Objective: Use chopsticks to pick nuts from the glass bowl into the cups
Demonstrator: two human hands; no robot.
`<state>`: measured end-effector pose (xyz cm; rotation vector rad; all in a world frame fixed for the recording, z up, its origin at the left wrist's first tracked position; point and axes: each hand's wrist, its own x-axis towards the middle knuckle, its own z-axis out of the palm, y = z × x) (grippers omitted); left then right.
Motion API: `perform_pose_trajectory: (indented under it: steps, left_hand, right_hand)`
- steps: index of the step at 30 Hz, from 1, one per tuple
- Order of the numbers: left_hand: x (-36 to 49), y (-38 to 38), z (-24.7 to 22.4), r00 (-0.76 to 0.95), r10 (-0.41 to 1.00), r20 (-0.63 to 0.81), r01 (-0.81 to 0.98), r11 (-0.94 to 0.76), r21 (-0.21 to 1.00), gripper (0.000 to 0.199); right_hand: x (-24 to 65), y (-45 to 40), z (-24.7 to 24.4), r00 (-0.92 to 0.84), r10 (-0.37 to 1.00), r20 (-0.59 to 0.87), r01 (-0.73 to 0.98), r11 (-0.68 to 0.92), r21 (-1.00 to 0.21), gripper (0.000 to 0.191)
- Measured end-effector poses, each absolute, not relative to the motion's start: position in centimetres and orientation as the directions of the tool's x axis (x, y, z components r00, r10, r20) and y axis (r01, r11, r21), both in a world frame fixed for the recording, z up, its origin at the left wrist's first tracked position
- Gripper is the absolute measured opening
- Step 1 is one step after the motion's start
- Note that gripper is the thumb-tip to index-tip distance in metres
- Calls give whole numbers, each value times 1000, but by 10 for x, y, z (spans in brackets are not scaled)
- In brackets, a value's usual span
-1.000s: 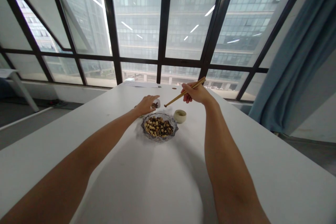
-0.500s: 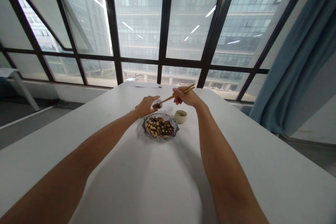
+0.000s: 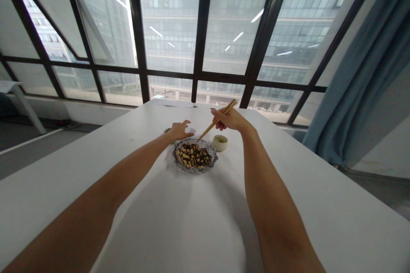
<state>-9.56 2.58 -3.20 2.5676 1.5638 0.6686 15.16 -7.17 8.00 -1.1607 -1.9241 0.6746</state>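
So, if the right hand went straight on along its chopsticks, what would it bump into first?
Probably the far edge of the glass bowl, or the small pieces in it: the chopsticks in the right hand slant down toward them. Depth there is hard to judge.

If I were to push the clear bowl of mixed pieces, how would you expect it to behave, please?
The clear bowl looks like glass or hard plastic, so it would probably stay stiff and might chip if knocked. Its wide, low shape suggests sliding rather than tipping. The loose pieces inside could shift if it is jolted.
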Motion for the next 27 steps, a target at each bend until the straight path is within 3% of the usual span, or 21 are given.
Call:
perform_pose_trajectory:
  steps: [9,14,20,27]
  left_hand:
    - [-136,14,-50,256,831,493,854,-434,288,52]
    - [-163,2,-76,85,811,579,825,-383,415,56]
    - [-172,-4,-96,19,908,419,736,-296,609,89]
    - [-173,-7,-93,28,930,367,756,-260,601,94]
  right_hand:
    - [143,-73,76,-377,906,194,546,386,-744,37]
    - [144,-74,77,-321,919,230,551,379,-744,39]
    - [158,-74,80,-277,907,318,511,419,-750,45]
    - [166,-75,84,-271,884,382,477,468,-744,51]
